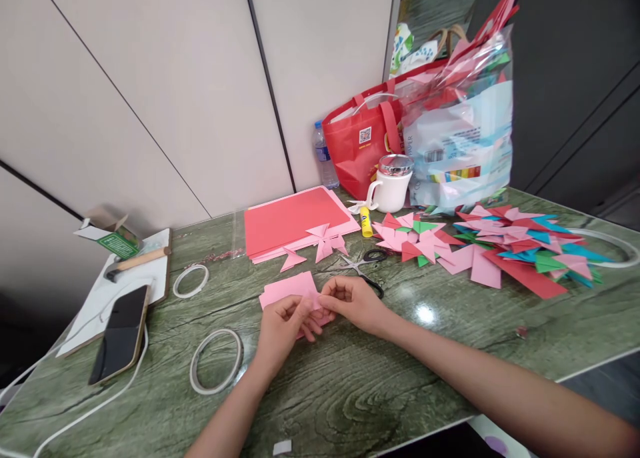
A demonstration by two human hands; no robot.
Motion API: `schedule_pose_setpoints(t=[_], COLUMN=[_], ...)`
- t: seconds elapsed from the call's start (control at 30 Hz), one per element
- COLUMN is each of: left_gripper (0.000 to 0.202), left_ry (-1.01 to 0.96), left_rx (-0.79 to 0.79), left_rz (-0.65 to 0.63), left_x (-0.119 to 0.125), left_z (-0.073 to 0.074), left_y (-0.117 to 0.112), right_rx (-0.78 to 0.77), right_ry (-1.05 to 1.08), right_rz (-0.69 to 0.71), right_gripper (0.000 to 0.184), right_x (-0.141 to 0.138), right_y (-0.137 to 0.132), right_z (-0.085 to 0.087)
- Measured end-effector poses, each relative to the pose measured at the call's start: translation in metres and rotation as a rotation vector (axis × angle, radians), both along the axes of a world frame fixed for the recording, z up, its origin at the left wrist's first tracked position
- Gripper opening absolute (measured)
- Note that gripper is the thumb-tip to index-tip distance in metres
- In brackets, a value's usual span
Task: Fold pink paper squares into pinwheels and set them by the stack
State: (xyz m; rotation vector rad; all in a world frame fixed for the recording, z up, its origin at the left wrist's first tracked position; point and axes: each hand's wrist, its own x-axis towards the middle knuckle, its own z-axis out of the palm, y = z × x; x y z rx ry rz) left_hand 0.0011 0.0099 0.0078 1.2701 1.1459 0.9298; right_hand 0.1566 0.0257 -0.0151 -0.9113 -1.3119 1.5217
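My left hand (283, 321) and my right hand (356, 303) meet over the middle of the table, fingertips pinched on a small pink piece of paper (315, 301). The fingers hide most of that piece. Under them lies a stack of pink paper squares (287, 287). Just beyond my right hand rest black-handled scissors (361, 266) with their blades apart. Folded pink paper pieces (325, 242) lie farther back, near a stack of red and pink sheets (293, 221). A yellow glue stick (366, 223) stands upright behind the scissors.
Rolls of tape (216, 363) and a phone (121, 335) lie at left, near a hammer (140, 261) and small box (113, 235). Folded coloured paper stars (525, 235), a white mug (393, 188), a red bag (357, 155) and a stuffed plastic bag (460, 138) occupy the right.
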Motion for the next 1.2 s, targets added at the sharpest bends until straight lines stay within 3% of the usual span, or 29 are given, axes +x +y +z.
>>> schedule_pose_setpoints(t=[0.33,0.6,0.83,1.0,1.2], left_gripper=[0.032,0.03,0.033,0.036,0.035], left_ry=[-0.002,0.118,0.138,0.08,0.049], left_rx=[-0.044,0.01,0.007,-0.011,0.068], left_rz=[0.028,-0.006,-0.082,-0.068,0.068], left_x=[0.002,0.006,0.008,0.006,-0.004], left_z=[0.007,0.001,-0.003,-0.001,0.006], left_y=[-0.006,-0.013,-0.012,-0.012,-0.003], right_rx=[0.006,0.15,0.271,0.228,0.105], right_ry=[-0.002,-0.066,-0.185,-0.155,-0.157], right_rz=[0.02,0.039,-0.054,-0.055,0.045], right_gripper=[0.031,0.021,0.019,0.017,0.028], right_x=[0.002,0.001,0.004,0.003,0.001], right_y=[0.001,-0.003,-0.004,-0.001,-0.001], right_z=[0.0,0.004,0.007,0.002,-0.001])
